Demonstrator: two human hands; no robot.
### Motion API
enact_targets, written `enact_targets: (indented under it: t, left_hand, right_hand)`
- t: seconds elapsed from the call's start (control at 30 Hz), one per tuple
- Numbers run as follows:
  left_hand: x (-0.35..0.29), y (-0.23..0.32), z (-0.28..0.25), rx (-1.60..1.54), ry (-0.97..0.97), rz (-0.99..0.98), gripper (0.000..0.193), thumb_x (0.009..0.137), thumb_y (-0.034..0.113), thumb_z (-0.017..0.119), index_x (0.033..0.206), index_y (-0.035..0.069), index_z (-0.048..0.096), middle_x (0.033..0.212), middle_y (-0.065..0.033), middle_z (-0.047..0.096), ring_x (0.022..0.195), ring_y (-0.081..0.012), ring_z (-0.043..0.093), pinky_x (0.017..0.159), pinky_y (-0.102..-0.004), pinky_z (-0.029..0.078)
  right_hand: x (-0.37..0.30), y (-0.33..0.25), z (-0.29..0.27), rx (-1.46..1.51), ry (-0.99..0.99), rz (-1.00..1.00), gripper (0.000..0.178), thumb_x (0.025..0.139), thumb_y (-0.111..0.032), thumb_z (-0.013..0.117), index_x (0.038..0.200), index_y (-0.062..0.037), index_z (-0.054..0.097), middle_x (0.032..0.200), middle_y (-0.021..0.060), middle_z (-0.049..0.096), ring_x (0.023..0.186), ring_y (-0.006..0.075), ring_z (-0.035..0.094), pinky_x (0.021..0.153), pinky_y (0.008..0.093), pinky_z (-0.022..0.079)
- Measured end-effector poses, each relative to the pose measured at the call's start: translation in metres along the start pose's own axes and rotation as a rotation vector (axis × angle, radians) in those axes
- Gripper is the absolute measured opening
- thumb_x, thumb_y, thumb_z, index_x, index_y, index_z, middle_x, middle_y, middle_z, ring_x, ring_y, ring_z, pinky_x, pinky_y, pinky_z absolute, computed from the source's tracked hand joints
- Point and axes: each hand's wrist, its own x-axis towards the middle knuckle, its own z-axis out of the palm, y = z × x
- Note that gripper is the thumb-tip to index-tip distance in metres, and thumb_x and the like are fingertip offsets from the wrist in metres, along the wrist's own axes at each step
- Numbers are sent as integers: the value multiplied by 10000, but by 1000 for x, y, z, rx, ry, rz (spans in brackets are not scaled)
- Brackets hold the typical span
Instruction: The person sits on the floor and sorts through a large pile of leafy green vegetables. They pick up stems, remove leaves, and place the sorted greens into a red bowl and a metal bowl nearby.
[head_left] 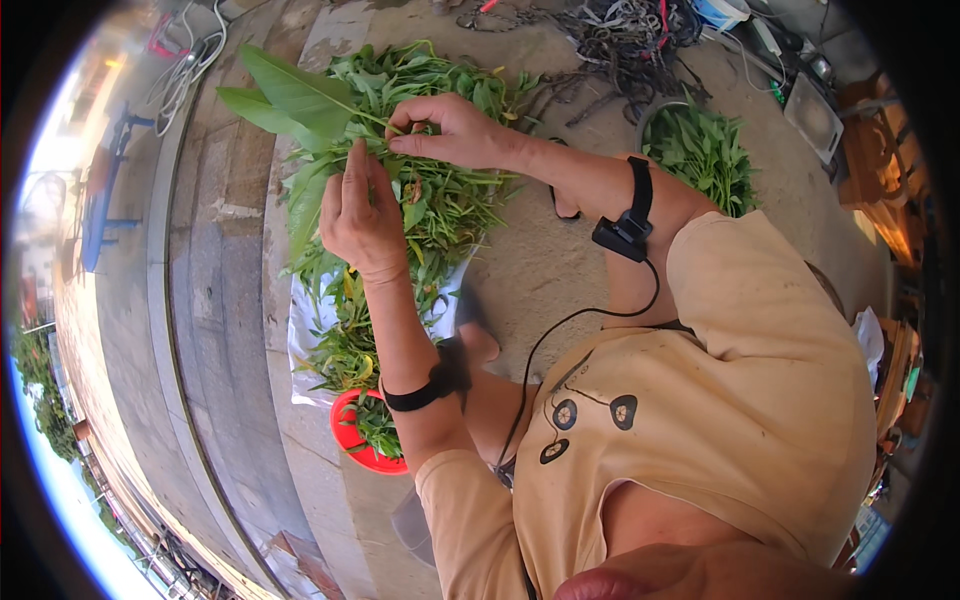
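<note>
My right hand (450, 130) pinches the pale stalk of a leafy green sprig between thumb and fingers. The sprig (315, 105), which looks like water spinach, spreads its broad leaves to the left. Close beside it, my left hand (360, 215) has its fingers drawn together at the lower part of the same sprig; the exact grip is partly hidden. Under both hands lies a large heap of greens (455, 205), some leaves yellowed. Part of the heap rests on a white plastic sheet (303, 330). Near my left forearm, a red basin (345, 430) holds picked greens.
To the right, greens (705, 155) fill a round grey container (646, 120). A tangled heap of dark strips (630, 45) lies at the far side. Wooden furniture (865, 150) stands at the right edge. At far left are a blue metal frame (105, 200) and a coiled cable (195, 65).
</note>
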Motion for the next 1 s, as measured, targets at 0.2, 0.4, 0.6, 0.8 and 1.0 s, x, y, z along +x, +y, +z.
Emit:
enact_targets:
  t: [0.2, 0.4, 0.6, 0.8, 1.0]
  left_hand:
    - [1, -5, 1, 17, -124, 14, 174, 857, 144, 656, 1027, 161, 689, 727, -36, 614, 597, -237, 596, 501, -358, 460]
    - [-2, -8, 5, 47, -204, 32, 144, 877, 160, 630, 1009, 148, 685, 783, -59, 651, 646, -266, 628, 527, -366, 478]
    - [-11, -3, 21, -253, -107, -355, 167, 877, 93, 631, 992, -17, 684, 794, -125, 684, 601, -198, 627, 544, -294, 497]
    - [-36, -38, 53, -457, 17, -668, 280, 873, 123, 616, 1018, -113, 652, 881, -164, 689, 729, -186, 629, 642, -333, 529]
    - [-47, -220, 19, -591, -12, -1167, 316, 872, 188, 639, 1109, -20, 619, 1107, -105, 618, 980, -225, 590, 763, -389, 528]
  right_hand:
    - [5, -1, -11, -102, -43, -74, 213, 876, -199, 658, 945, -1, 624, 867, 72, 637, 830, 150, 595, 748, 306, 466]
    - [7, -2, -16, -322, -35, -190, 231, 827, -227, 677, 886, -7, 644, 822, 118, 642, 784, 269, 621, 722, 378, 489]
    - [7, -3, 2, -332, 45, -209, 190, 807, -165, 688, 848, 9, 623, 751, 118, 607, 733, 278, 584, 694, 389, 461]
    - [-1, -15, 25, -443, 142, -120, 201, 812, -248, 645, 757, -55, 629, 725, 99, 639, 750, 274, 640, 701, 433, 465]
    - [-25, -47, -44, -650, 183, -16, 164, 827, -221, 645, 819, -57, 650, 735, 62, 650, 754, 240, 634, 694, 388, 450]
